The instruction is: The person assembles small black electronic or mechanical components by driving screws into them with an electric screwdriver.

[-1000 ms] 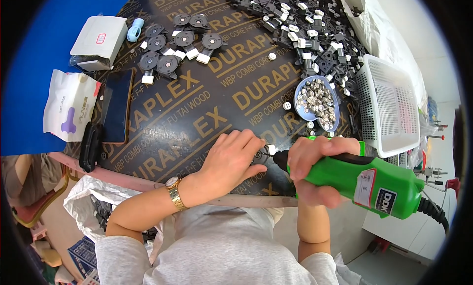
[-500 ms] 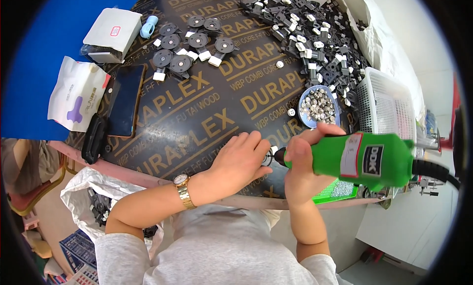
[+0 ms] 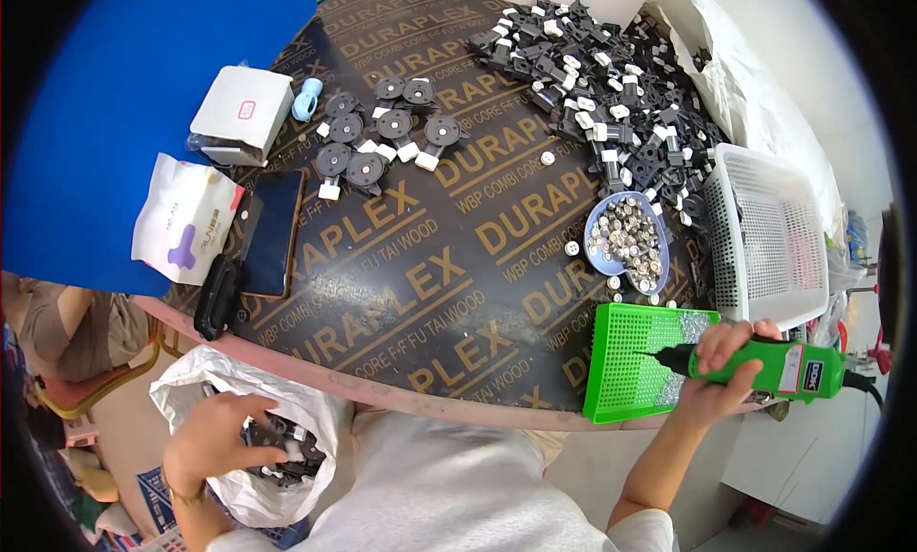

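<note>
My left hand (image 3: 218, 435) is over a white plastic bag (image 3: 330, 409) at the table's near left edge. Its fingers and thumb are spread apart, and a blurred black part with a white end (image 3: 298, 447) lies just beyond them, above other black parts in the bag. My right hand (image 3: 714, 385) is wrapped round a green electric screwdriver (image 3: 788, 369), its black nose pointing left. The thin bit is over a green perforated tray (image 3: 604, 361), where small silvery screws (image 3: 695, 330) lie; whether the bit touches anything cannot be made out.
A blue dish (image 3: 604, 261) of small round metal-and-white pieces stands behind the tray. Beyond it are a heap of black-and-white parts (image 3: 611, 103) and a white basket (image 3: 731, 256). Black wheel-like assemblies (image 3: 394, 124), a phone (image 3: 275, 232), a tissue pack (image 3: 181, 218) and a box (image 3: 241, 113) occupy the left.
My left hand has moved from the table's near middle to the bag, its fingers now spread. My right hand has carried the screwdriver right, over the green tray. The view has shifted.
</note>
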`<action>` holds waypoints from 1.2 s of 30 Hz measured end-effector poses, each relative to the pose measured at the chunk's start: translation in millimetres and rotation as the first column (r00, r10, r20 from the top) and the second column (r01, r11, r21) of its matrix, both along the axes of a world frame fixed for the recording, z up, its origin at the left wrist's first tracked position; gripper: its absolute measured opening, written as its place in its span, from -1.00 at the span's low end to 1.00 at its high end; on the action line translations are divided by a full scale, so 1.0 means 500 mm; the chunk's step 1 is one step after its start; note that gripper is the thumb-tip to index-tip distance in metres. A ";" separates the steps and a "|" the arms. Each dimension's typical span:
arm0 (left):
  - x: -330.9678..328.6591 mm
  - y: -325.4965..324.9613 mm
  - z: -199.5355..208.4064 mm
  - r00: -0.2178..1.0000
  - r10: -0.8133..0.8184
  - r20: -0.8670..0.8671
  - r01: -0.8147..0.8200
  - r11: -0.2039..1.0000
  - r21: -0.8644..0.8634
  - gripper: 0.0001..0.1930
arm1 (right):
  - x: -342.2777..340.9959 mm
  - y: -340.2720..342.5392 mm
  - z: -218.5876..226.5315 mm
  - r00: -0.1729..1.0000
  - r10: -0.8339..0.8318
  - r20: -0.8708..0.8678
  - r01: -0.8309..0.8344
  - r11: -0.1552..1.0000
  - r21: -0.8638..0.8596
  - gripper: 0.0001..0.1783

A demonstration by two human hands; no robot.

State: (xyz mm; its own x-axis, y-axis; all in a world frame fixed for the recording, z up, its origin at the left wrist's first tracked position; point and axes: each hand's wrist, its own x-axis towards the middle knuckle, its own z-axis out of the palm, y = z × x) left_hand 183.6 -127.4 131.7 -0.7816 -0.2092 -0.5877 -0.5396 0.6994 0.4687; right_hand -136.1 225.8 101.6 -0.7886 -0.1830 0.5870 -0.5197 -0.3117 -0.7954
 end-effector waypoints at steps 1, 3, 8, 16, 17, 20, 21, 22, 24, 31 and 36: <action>0.032 0.008 -0.005 0.998 0.022 -0.061 -0.028 0.994 -0.105 -0.44 | -0.002 0.016 -0.002 0.999 -0.041 -0.019 0.041 0.999 0.014 -0.48; 0.025 0.017 -0.012 0.988 0.036 -0.150 -0.069 0.973 -0.218 -0.47 | 0.000 0.032 -0.004 0.997 -0.069 -0.036 0.070 0.997 0.027 -0.48; -0.252 0.046 -0.046 0.795 -0.231 -0.561 0.086 0.958 -0.274 -0.64 | 0.004 0.062 -0.018 0.989 -0.142 -0.042 0.144 0.988 0.046 -0.41; -0.590 -0.009 -0.193 0.718 -0.491 -0.494 -0.149 0.586 -0.797 -0.62 | 0.031 0.073 -0.024 0.978 -0.190 -0.084 0.195 0.979 0.059 -0.36; -0.593 -0.012 -0.202 0.706 -0.492 -0.510 -0.155 0.596 -0.788 -0.66 | 0.023 0.071 -0.031 0.977 -0.197 -0.084 0.201 0.979 0.036 -0.36; -0.573 0.016 -0.201 0.648 -0.491 -0.581 -0.142 0.672 -0.727 -0.70 | -0.012 0.068 -0.030 0.973 -0.213 -0.094 0.212 0.977 -0.019 -0.36; -0.562 0.033 -0.197 0.632 -0.494 -0.597 -0.121 0.698 -0.706 -0.70 | -0.030 0.061 -0.031 0.967 -0.235 -0.103 0.234 0.972 -0.015 -0.35; -0.550 0.050 -0.197 0.618 -0.495 -0.611 -0.101 0.721 -0.686 -0.70 | -0.050 0.057 -0.037 0.959 -0.257 -0.116 0.257 0.966 -0.012 -0.36; -0.514 0.077 -0.198 0.560 -0.484 -0.672 -0.057 0.787 -0.614 -0.67 | -0.089 0.049 -0.049 0.966 -0.227 -0.123 0.230 0.973 0.009 -0.37; -0.418 0.146 -0.182 0.603 -0.277 -0.748 0.088 0.955 -0.283 -0.66 | -0.147 0.033 -0.063 0.973 -0.196 -0.119 0.199 0.980 0.019 -0.59; -0.402 0.176 -0.191 0.610 -0.263 -0.748 0.105 0.962 -0.253 -0.60 | -0.147 0.031 -0.051 0.980 -0.190 -0.052 0.191 0.982 0.009 -0.57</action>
